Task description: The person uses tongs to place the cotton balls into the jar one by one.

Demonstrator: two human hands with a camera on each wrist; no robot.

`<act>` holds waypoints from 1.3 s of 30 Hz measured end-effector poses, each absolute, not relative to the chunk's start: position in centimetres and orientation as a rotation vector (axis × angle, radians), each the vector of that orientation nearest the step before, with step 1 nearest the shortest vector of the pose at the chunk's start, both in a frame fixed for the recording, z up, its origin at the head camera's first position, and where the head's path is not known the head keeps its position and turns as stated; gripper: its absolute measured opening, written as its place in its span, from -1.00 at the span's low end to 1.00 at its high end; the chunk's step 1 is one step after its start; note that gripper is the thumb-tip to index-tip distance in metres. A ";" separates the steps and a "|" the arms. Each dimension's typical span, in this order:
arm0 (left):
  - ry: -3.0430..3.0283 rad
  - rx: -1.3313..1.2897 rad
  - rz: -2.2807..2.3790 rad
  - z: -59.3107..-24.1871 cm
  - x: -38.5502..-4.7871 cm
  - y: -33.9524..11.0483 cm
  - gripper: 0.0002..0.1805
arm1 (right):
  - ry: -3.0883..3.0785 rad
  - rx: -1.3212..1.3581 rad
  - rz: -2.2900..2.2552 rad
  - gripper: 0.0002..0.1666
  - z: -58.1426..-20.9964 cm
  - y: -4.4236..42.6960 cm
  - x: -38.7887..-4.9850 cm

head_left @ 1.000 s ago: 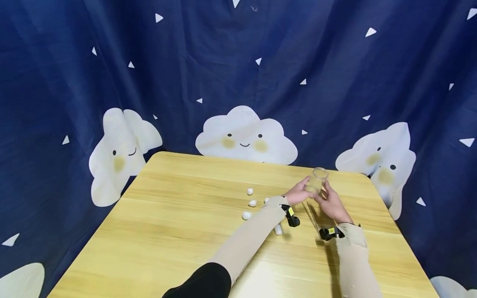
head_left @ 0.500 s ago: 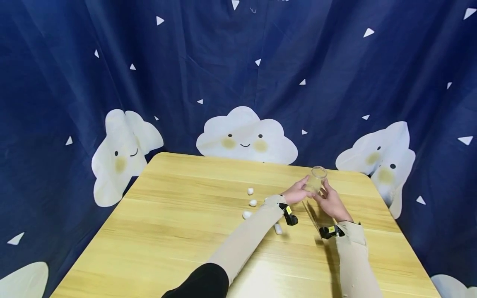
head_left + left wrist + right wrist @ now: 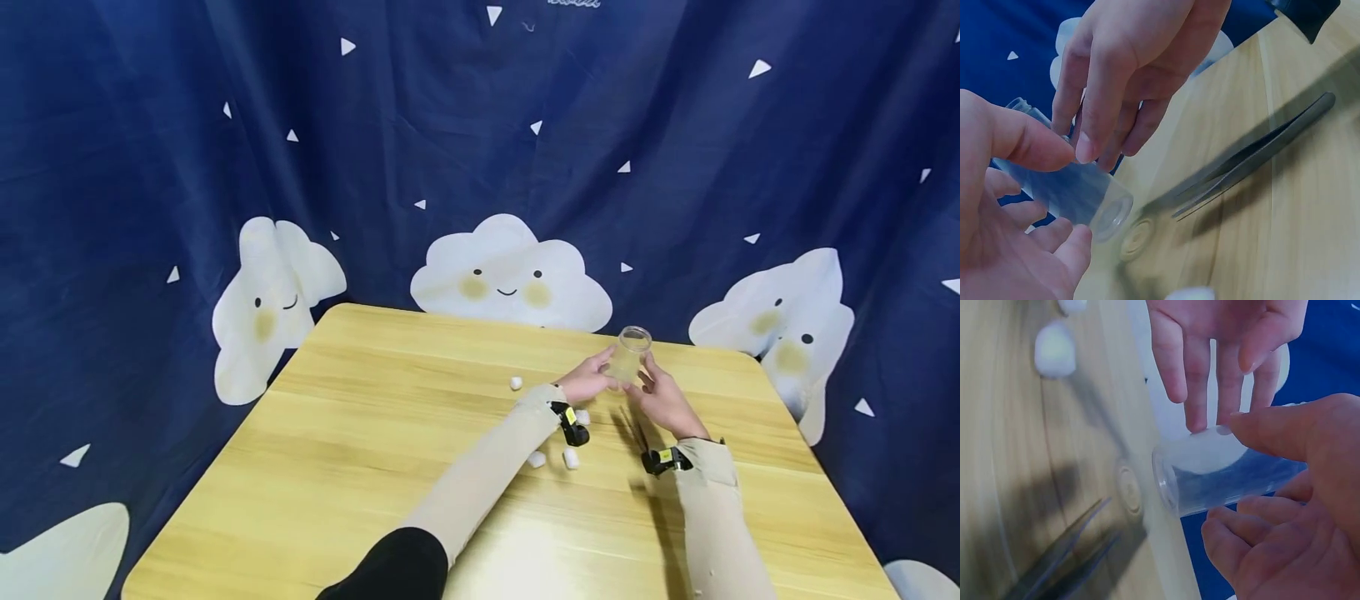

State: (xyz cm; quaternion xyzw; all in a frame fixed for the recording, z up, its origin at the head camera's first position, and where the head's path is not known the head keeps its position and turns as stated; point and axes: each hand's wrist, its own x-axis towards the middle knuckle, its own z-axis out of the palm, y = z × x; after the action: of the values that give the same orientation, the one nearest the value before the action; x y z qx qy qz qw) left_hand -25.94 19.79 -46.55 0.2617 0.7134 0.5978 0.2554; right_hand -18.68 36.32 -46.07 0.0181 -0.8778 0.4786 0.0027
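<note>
A clear, open-topped plastic jar [image 3: 628, 357] is held between both hands near the far right of the table. My left hand [image 3: 587, 382] has its thumb and fingers around the jar's left side. From the right, my right hand [image 3: 666, 406] grips it with thumb and fingers. In the right wrist view the jar's base [image 3: 1165, 481] hangs slightly above the wood, over its round shadow. I see no contents in the jar. Grey metal tweezers [image 3: 1260, 156] lie on the table beneath and in front of my right hand.
Small white cotton-like balls lie about my left forearm: one ball [image 3: 516, 383] behind it, others [image 3: 572, 458] in front, another [image 3: 582, 417] partly covered by the wrist camera. The wooden table [image 3: 337, 467] ends at a blue cloud-patterned curtain [image 3: 480, 125].
Both hands have shifted slightly left and away with the jar. My left forearm now covers some white balls behind it and uncovers others in front. The head view has turned slightly left.
</note>
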 end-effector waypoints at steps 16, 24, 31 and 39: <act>1.995 0.703 1.571 -47.1 -27.8 15.4 -0.01 | -2.733 0.183 1.567 -0.04 -45.6 32.7 -20.0; 2.063 0.706 1.569 -45.6 -27.4 12.2 -0.04 | -2.765 0.242 1.564 -0.02 -45.0 30.4 -20.9; 2.093 0.673 1.582 -45.7 -27.0 8.7 -0.03 | -2.769 0.336 1.563 -0.03 -45.3 27.7 -21.5; 2.128 0.665 1.586 -46.3 -26.5 4.5 -0.07 | -2.787 0.416 1.608 -0.06 -45.6 24.4 -21.6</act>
State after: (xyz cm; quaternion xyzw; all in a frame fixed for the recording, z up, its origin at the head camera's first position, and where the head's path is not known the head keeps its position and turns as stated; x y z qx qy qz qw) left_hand -26.51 4.53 -46.34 0.2380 0.7618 0.5679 0.2014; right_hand -21.63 24.43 -45.64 0.1279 -0.8578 0.4951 -0.0515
